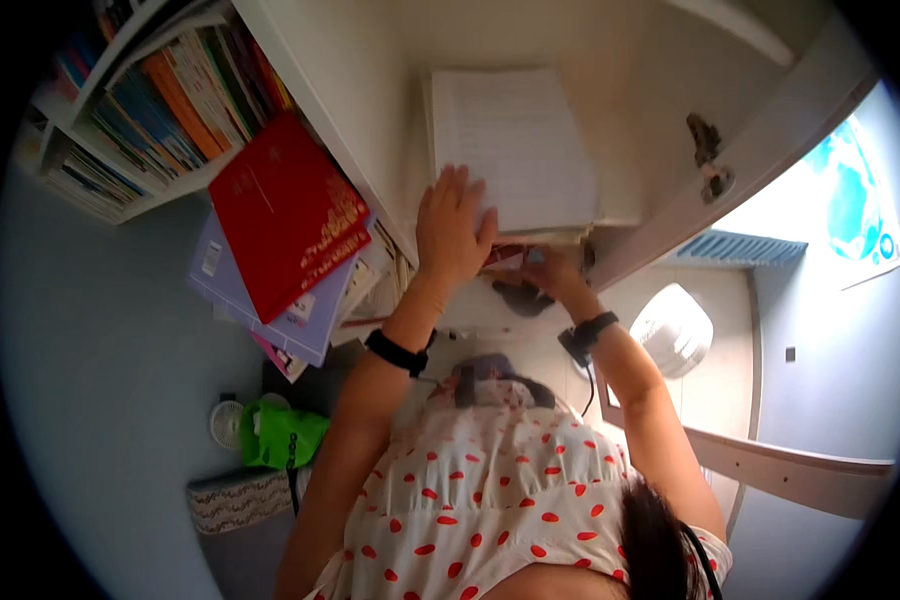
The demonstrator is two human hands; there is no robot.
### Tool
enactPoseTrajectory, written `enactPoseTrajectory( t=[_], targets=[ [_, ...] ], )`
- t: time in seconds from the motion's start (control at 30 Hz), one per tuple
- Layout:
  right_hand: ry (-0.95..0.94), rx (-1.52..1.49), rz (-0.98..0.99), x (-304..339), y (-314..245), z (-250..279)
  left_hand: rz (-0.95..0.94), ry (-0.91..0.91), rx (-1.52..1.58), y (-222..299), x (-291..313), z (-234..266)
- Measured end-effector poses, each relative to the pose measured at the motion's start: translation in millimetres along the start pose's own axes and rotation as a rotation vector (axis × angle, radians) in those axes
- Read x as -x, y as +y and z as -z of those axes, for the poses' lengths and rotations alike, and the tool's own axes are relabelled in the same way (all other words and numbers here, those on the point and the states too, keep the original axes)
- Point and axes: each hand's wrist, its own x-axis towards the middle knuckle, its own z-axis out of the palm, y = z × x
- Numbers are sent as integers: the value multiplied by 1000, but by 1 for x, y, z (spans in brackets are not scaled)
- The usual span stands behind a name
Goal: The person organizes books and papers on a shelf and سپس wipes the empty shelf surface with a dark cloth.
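Note:
A thick stack of white paper [515, 140] lies in a cream cabinet compartment in front of me. My left hand [452, 230] rests on its near left corner, with the fingers stretched out and the thumb apart. Just below the stack's near edge, my right hand [558, 276] has its fingers curled in at a small reddish, glossy item [506, 256]. Whether they grip that item or another thing beside it is too dim to make out. A dark shape [523, 298] shows under the right fingers. Black bands circle both wrists.
To the left, a red folder [285, 215] lies on a lilac folder [215, 265] beside the cabinet. Packed bookshelves [180, 100] stand behind them. The cabinet door [760, 130] is swung out to the right. A green bag [280, 435] sits low on the left.

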Motion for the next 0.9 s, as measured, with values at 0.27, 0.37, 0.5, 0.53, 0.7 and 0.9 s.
enactPoseTrajectory(
  t=[0.27, 0.37, 0.5, 0.53, 0.7, 0.9],
  targets=[
    [-785, -191, -242, 27, -162, 14, 5, -65, 22, 4, 0, -10],
    [-706, -196, 196, 41, -295, 32, 15, -84, -42, 3, 1, 0],
    [201, -96, 596, 10, -401, 49, -16, -33, -2, -5, 3, -15],
    [295, -42, 667, -2, -428, 59, -60, -33, -11, -3, -2, -18],
    [479, 295, 796, -111, -483, 84, -98, -4, -38, -9, 3, -13],
    [257, 344, 624, -143, -499, 101, -107, -11, -24, -1, -2, -13]
  ],
)
